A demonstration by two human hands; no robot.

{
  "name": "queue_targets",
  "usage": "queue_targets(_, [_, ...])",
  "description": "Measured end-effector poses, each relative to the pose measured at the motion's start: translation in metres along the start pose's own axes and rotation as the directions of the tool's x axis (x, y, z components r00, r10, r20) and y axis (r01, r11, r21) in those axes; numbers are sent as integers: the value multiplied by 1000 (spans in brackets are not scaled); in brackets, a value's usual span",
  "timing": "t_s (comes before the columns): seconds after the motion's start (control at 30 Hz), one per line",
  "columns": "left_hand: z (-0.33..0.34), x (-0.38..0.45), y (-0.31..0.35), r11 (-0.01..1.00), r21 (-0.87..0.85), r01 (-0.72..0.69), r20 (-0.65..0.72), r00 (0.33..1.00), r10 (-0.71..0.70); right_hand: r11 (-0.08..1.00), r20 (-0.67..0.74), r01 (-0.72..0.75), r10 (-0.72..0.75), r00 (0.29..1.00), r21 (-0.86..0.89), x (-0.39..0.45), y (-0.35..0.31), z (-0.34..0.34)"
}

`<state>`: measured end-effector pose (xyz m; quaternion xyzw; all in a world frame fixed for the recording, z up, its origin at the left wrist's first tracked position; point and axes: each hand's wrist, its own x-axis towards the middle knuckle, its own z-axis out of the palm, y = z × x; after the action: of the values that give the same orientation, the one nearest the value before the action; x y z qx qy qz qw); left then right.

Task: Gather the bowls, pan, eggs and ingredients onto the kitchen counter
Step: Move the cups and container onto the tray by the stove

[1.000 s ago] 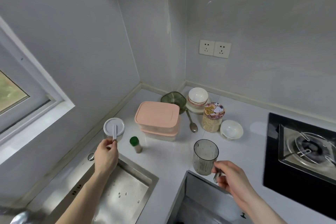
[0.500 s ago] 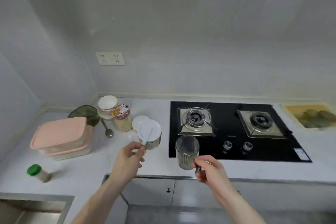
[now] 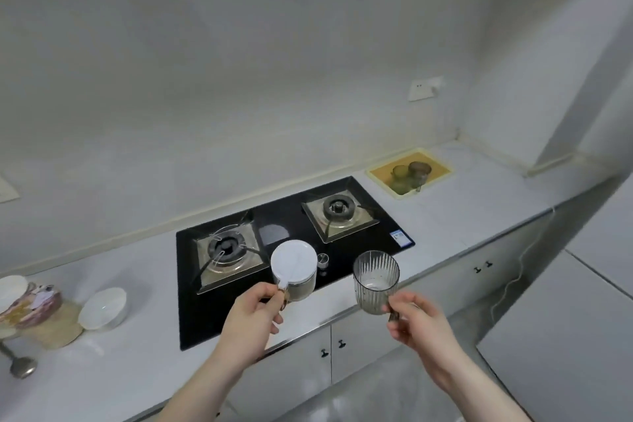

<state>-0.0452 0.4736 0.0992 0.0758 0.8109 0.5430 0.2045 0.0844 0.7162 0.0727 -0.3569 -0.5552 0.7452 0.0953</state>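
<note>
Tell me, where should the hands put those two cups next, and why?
Probably carry both a bit further right and set them on the bare counter beside the yellow tray. The left hand holds the lidded cup and the right hand holds the ribbed glass mug by their handles, in the air over the stove's front edge, not resting on anything.

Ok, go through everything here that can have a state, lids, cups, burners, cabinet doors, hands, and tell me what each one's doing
Left hand: grips the lidded jar's handle.
Lidded jar: lid on, held in the air over the stove edge.
Right hand: pinches the ribbed cup's handle.
Ribbed cup: upright, held up, looks nearly empty.
Burners: no flame showing.
Cabinet doors: closed.
White bowl: upright on the counter, empty.
Patterned jar: lid on.
</note>
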Motion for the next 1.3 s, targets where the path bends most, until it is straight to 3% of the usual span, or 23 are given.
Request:
queue_targets(0.3, [112,97,70,995,-12,-103,120,987,104,996,-168,52,-39,985,71,64,-46,-87])
queue_targets(0.73, [219,255,149,989,11,-145,273,952,136,989,-262,98,-66,963,108,223,-129,-161])
queue_targets(1.03, [295,316,187,988,52,-145,245,961,128,989,-253,67,-32,967,130,333,-157,-220])
queue_targets(1.3, [377,377,226,997,-38,-63,91,994,66,999,-142,-28,34,989,47,455,-200,-282])
